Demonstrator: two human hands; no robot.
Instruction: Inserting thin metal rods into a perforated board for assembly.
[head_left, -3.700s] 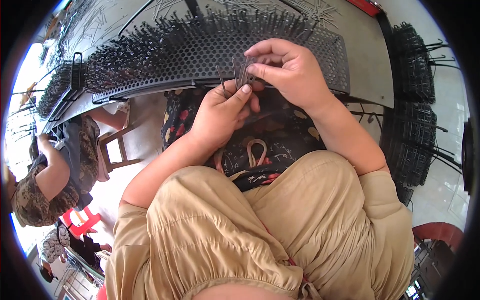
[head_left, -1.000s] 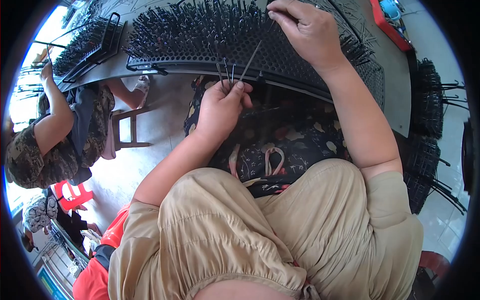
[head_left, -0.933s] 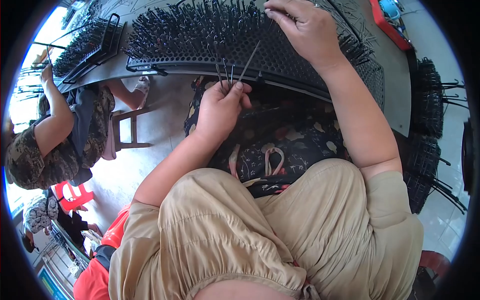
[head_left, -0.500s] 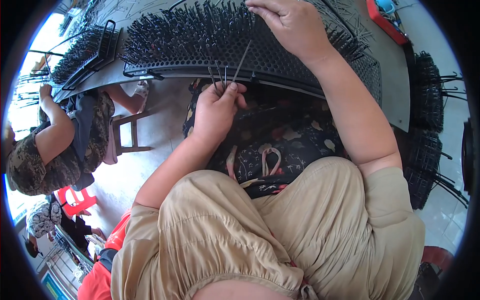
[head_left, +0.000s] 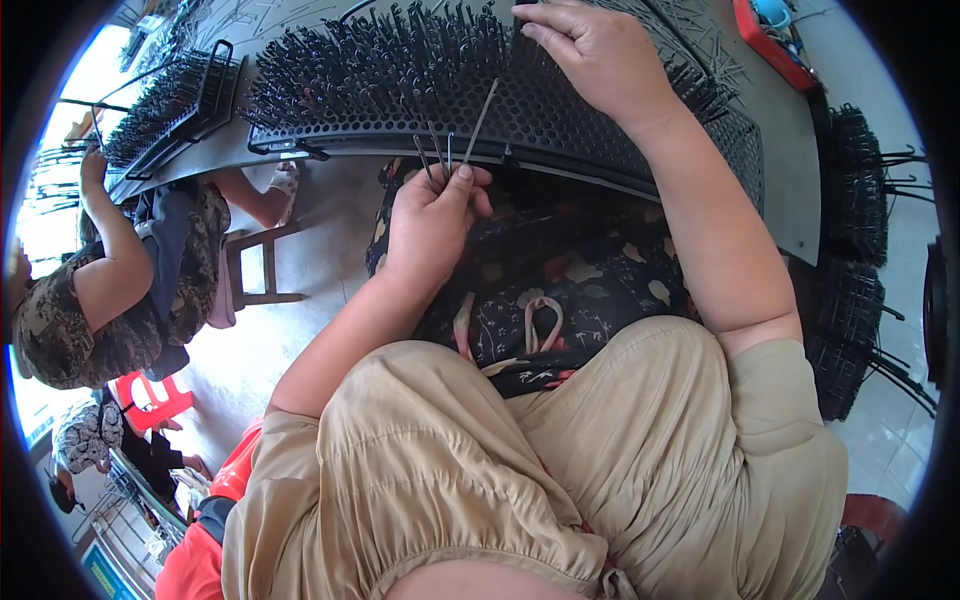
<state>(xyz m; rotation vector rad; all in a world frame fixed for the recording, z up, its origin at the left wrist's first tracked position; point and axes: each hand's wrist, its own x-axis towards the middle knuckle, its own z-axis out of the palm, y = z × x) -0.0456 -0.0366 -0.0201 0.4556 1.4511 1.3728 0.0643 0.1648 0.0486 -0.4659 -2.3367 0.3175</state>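
Note:
My left hand (head_left: 432,215) is closed around several thin metal rods (head_left: 480,130), which fan upward between thumb and fingers. One of them is longer, paler and leans right. My right hand (head_left: 607,60) reaches over the black perforated rack (head_left: 560,125), thumb and forefinger drawn together at the edge of the standing rods. Something dark shows at those fingertips, too unclear to name. A dense bunch of small black hooked rods (head_left: 345,75) stands upright in the rack's holes, left of my right hand.
A second rack (head_left: 165,115) of black rods stands at the left, where a co-worker (head_left: 90,300) sits. Loose rods (head_left: 700,45) lie on the table behind. A red tray (head_left: 772,40) is at the far right; bundles of black wire racks (head_left: 855,190) stand at the right.
My right hand has shifted a little right and nearer to me. My left hand stays almost still with the rods. The co-worker's hand has risen slightly.

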